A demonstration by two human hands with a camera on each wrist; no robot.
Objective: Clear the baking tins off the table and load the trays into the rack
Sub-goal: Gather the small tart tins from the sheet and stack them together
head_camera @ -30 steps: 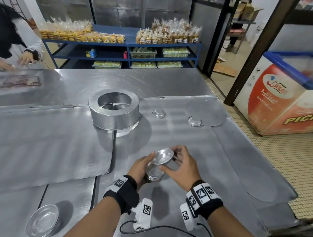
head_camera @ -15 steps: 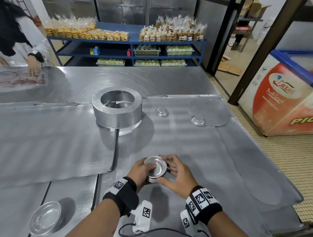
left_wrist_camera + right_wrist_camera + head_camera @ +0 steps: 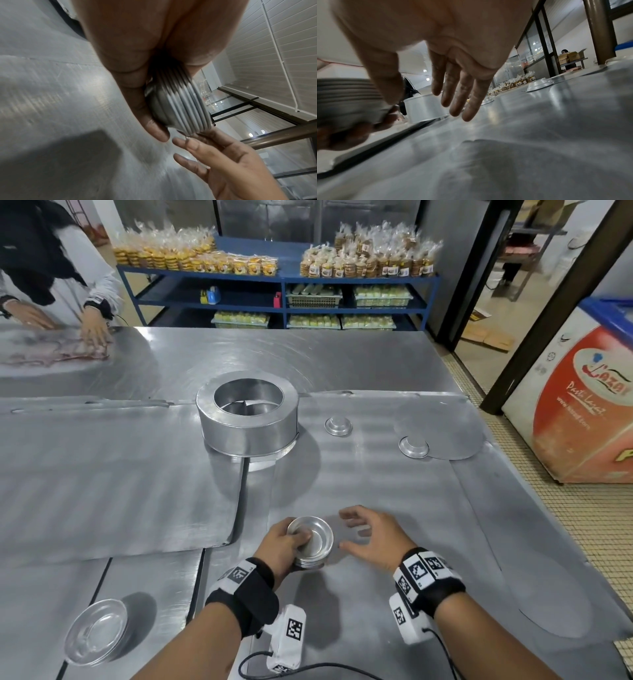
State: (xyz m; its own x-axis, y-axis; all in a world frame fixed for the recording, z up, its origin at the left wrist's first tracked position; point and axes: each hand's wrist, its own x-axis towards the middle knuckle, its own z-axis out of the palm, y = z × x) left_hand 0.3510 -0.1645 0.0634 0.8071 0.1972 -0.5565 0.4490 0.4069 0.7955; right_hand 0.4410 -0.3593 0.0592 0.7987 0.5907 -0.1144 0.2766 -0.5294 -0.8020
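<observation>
The head view looks forward and down over the steel desk (image 3: 359, 484) toward the blue shelves (image 3: 281, 282). Each wrist view sits close under its palm, low over the desk, looking along the fingers; all three share the tin stack (image 3: 313, 542).

This is a bakery work room. A big shiny metal tabletop (image 3: 342, 364) fills the middle, and behind it stands a blue shelf (image 3: 281, 280) full of bagged cookies (image 3: 370, 261). Small metal baking tins (image 3: 413, 447) sit on the tabletop.
</observation>
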